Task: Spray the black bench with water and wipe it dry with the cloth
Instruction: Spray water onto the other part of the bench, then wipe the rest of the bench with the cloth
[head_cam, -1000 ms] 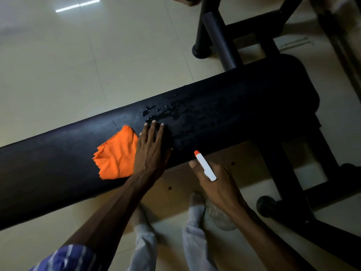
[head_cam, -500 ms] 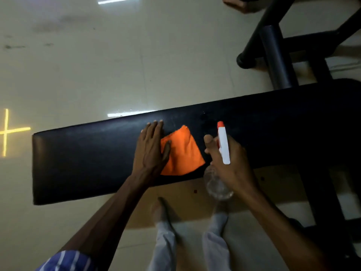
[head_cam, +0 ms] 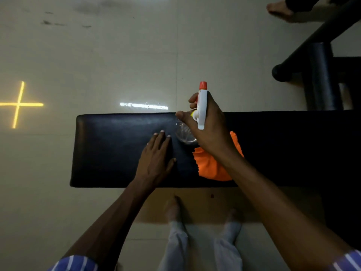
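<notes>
The black padded bench (head_cam: 109, 149) runs across the middle of the head view, its left end in sight. My left hand (head_cam: 156, 159) lies flat on the pad, fingers spread, holding nothing. My right hand (head_cam: 207, 126) grips a clear spray bottle (head_cam: 202, 106) with a white head and orange nozzle, held above the pad with the nozzle pointing away from me. An orange cloth (head_cam: 213, 167) lies crumpled on the bench to the right of my left hand, partly hidden under my right forearm.
The bench's black metal frame and a padded roller (head_cam: 322, 75) stand at the upper right. Another person's bare foot (head_cam: 279, 9) is at the top right. My own feet (head_cam: 173, 210) stand on the pale tiled floor in front of the bench.
My left hand has let go of the cloth and moved left onto bare pad. My right hand has lifted the spray bottle up over the bench. The view has shifted toward the bench's left end.
</notes>
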### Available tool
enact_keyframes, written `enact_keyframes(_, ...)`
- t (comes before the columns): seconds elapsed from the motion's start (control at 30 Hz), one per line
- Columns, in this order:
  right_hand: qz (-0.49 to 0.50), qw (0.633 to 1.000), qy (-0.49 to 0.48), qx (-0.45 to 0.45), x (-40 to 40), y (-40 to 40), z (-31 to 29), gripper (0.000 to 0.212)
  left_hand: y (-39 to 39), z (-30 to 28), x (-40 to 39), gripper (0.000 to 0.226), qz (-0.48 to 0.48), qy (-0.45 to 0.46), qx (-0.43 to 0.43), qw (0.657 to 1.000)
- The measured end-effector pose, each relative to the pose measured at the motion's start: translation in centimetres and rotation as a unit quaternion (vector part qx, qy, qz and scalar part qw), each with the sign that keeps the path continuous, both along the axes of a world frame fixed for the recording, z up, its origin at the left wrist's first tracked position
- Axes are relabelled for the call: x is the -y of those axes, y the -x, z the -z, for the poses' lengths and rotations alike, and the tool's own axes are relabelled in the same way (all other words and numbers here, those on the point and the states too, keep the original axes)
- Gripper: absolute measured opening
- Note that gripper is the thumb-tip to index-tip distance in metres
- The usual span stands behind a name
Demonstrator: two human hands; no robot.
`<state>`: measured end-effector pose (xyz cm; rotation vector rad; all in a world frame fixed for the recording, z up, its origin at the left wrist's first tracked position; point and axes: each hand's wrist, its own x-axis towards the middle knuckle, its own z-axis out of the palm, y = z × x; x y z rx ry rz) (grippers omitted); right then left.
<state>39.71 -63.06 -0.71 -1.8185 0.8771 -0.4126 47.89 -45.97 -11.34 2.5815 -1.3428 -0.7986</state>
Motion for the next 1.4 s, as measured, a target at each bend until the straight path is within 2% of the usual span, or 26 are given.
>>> enact_keyframes(0.23,-0.024,0.998,0.017,-0.059,-0.6,-2.1,1.7,0.061,0.0,-0.3,-0.3,0.081,-0.011,0.009,-0.016,1.0)
enact_keyframes(0.33,-0.037,0.996,0.004,-0.085,-0.1,-1.0,1.8,0.083,0.2,-0.4,-0.2,0.077,-0.02,0.016,-0.024,0.999)
enact_keyframes(0.43,-0.055,0.99,-0.018,-0.129,1.1,2.1,2.1,0.093,0.5,-0.7,-0.2,0.069,-0.028,0.031,-0.028,0.999)
enact_keyframes(0.6,0.021,0.959,0.014,-0.282,3.4,10.0,4.1,0.059,2.3,-1.1,-0.5,0.036,-0.034,0.065,-0.027,0.997)
enact_keyframes(0.7,0.057,0.937,-0.014,-0.345,3.6,13.5,5.8,0.057,3.9,-1.0,-0.3,0.026,-0.027,0.08,-0.024,0.996)
enact_keyframes(0.87,0.085,0.944,-0.047,-0.317,3.2,14.4,7.6,0.061,5.7,-1.0,0.5,0.028,-0.03,0.082,-0.028,0.996)
enact_keyframes(1.07,0.082,0.953,-0.077,-0.28,3.5,14.5,7.8,0.02,6.9,-1.4,1.9,0.025,-0.039,0.127,-0.034,0.991)
enact_keyframes(1.23,0.112,0.974,-0.031,-0.193,6.0,17.2,3.7,0.012,8.4,-1.9,3.8,0.032,-0.026,0.142,-0.037,0.989)
enact_keyframes(1.4,0.088,0.971,0.134,-0.179,11.1,18.4,-1.5,0.018,10.5,-2.7,7.0,0.032,-0.03,0.162,-0.044,0.985)
